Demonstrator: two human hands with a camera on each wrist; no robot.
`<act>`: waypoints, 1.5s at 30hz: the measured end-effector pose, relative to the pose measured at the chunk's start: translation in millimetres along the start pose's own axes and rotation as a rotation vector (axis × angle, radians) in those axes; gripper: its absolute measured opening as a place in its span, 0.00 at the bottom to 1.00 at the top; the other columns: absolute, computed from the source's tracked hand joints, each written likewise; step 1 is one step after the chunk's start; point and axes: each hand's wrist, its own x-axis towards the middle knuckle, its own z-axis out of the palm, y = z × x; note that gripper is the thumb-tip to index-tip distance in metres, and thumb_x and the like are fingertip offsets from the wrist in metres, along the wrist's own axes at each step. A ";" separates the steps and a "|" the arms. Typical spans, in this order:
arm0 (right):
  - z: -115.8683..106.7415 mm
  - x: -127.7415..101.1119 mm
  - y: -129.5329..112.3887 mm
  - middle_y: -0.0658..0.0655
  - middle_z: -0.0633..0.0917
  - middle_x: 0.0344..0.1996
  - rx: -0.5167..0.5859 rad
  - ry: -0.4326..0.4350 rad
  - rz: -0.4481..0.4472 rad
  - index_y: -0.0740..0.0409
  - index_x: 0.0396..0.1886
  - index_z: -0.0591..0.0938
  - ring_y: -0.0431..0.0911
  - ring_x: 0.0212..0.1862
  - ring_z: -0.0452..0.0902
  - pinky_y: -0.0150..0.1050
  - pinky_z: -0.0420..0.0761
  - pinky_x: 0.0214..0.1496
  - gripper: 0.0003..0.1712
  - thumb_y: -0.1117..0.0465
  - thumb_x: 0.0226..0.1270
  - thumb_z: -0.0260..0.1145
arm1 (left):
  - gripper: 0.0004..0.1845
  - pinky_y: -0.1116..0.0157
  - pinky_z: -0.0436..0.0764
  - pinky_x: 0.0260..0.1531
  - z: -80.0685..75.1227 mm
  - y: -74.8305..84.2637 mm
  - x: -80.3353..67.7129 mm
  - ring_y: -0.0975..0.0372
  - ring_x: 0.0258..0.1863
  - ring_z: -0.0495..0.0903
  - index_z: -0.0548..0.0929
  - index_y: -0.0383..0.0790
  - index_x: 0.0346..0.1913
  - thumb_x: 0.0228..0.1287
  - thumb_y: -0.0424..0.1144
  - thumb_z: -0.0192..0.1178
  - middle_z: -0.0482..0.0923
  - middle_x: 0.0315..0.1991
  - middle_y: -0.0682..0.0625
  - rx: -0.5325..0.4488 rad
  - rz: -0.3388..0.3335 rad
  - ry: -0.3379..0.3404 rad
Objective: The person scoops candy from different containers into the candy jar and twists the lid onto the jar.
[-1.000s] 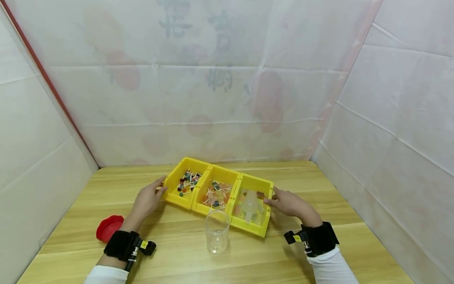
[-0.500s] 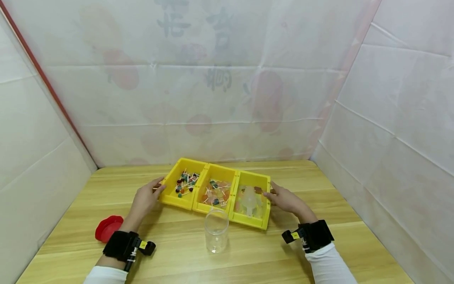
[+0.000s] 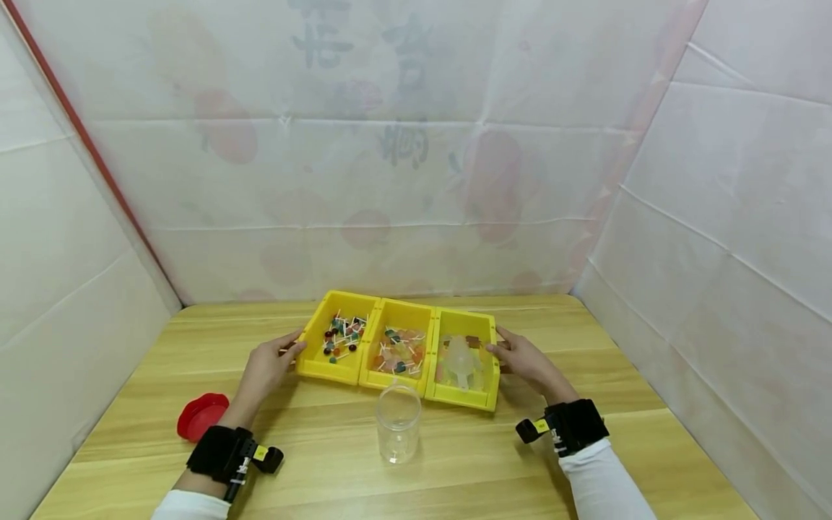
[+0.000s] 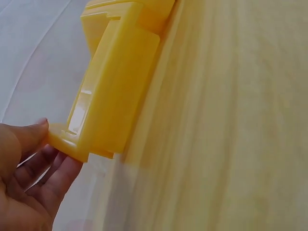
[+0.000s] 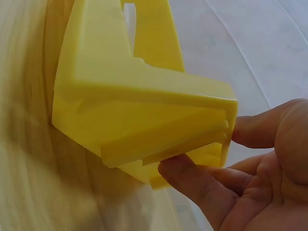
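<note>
Bins: three yellow bins (image 3: 398, 348) joined in a row, sitting mid-surface on the wooden surface (image 3: 585, 462). All places below given rel. to that row.

- L hand (image 3: 266, 368) at row's left end; the wrist view shows thumb on top of the rim lip (image 4: 67, 144), fingers curled under it, so pinching the rim. Grip at the end wall prob. gives leverage to swing or slide the whole row.
- R hand (image 3: 528, 361) at row's right end; thumb against the end wall, fingers curled under the corner (image 5: 192, 159), gripping it. Two hands at opposite ends = row handled as one unit, not bin by bin.
- Left bin: dark-headed lollipops (image 3: 341, 337) w/ white sticks. Middle bin: paler, mixed-colour lollipops (image 3: 399, 352). Right bin: clear plastic scoop (image 3: 459, 359) on top of wrapped sweets.
- Clear plastic jar (image 3: 398, 423), upright, open-mouthed, just in front of the middle bin, not touching. Red lid (image 3: 201, 417) well to front-left of row, beside L wrist.

Change vs 1 s ago: row was skewed, right end angled toward the person; now about square to the surface's front edge and its front-right corner sits farther back. Both hands still at the same ends. Jar and lid unmoved.
</note>
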 end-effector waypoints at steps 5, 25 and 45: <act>3.0 -0.8 -2.6 0.78 0.67 0.63 0.024 -0.006 -0.006 0.62 0.79 0.41 0.64 0.60 0.72 0.50 0.80 0.53 0.40 0.58 0.80 0.51 | 0.25 0.63 0.85 0.34 -5.6 -2.7 3.4 0.53 0.37 0.83 0.72 0.33 0.68 0.74 0.42 0.54 0.79 0.45 0.36 -0.040 0.003 -0.058; 14.9 -6.8 -18.1 0.72 0.64 0.68 0.024 0.077 0.109 0.63 0.77 0.49 0.63 0.66 0.66 0.53 0.74 0.61 0.35 0.54 0.81 0.49 | 0.26 0.62 0.85 0.31 -22.0 -9.1 17.3 0.57 0.31 0.82 0.67 0.31 0.70 0.75 0.39 0.53 0.77 0.40 0.37 -0.033 0.077 -0.226; 41.4 -13.0 -31.1 0.67 0.77 0.57 -0.058 0.330 0.225 0.67 0.68 0.69 0.54 0.54 0.77 0.46 0.80 0.53 0.27 0.53 0.80 0.50 | 0.26 0.60 0.83 0.28 -28.9 -15.1 17.7 0.56 0.28 0.82 0.66 0.31 0.69 0.76 0.41 0.53 0.77 0.40 0.40 0.004 0.119 -0.276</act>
